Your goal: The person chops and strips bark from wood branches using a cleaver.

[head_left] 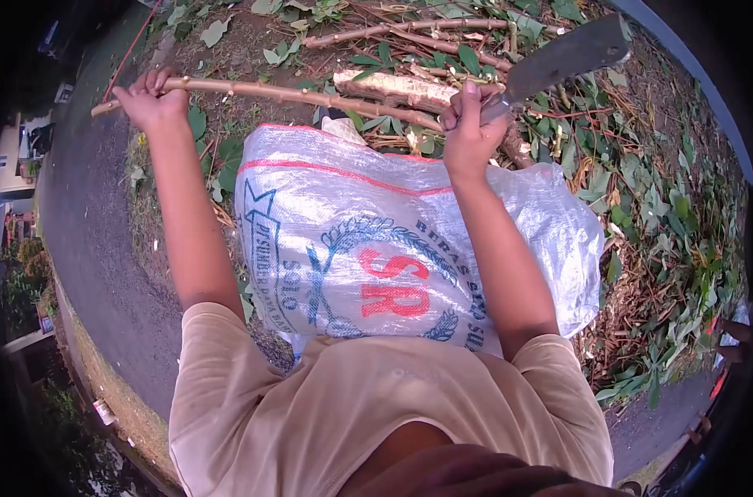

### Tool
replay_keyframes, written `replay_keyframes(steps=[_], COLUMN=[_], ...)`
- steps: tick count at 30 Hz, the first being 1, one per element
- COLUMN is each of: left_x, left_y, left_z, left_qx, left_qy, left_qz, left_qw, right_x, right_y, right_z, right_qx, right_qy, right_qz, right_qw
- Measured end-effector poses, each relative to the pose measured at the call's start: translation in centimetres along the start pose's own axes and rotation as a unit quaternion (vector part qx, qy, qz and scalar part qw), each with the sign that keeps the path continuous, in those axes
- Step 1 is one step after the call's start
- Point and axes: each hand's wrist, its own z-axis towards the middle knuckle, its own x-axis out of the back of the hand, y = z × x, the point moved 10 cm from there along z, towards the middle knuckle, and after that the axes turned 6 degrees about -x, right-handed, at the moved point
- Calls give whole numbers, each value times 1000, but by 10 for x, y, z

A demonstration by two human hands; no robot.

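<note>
My left hand (154, 101) is closed around a long brown knobbly stem (285, 93) near its left end. The stem runs across to the right, its far end right beside my right hand (476, 128). That hand grips the handle of a cleaver (567, 62), whose wide dark blade points up and to the right over the leaves. Just beyond the stem lies a thick pale log (397, 89) with a rough, peeled surface. A white woven sack (335, 190) with red and blue print is spread over my lap, below both hands.
Long cut branches (409, 29) lie on the ground at the back. Green leaves and chopped stem bits (641, 207) cover the right side. A paved road (94, 207) runs along the left. A pale curb-like edge (699, 91) curves past the upper right.
</note>
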Motion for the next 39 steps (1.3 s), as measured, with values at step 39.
replay_keyframes(steps=[39], left_x=[-50], left_y=[-20], left_z=[-15], left_qx=[-73], left_qy=[-65], left_qz=[-58], left_qw=[994], right_x=[37], right_y=[63], right_z=[12], right_qx=[-107], right_qy=[24], right_qz=[-267], right_qw=[957])
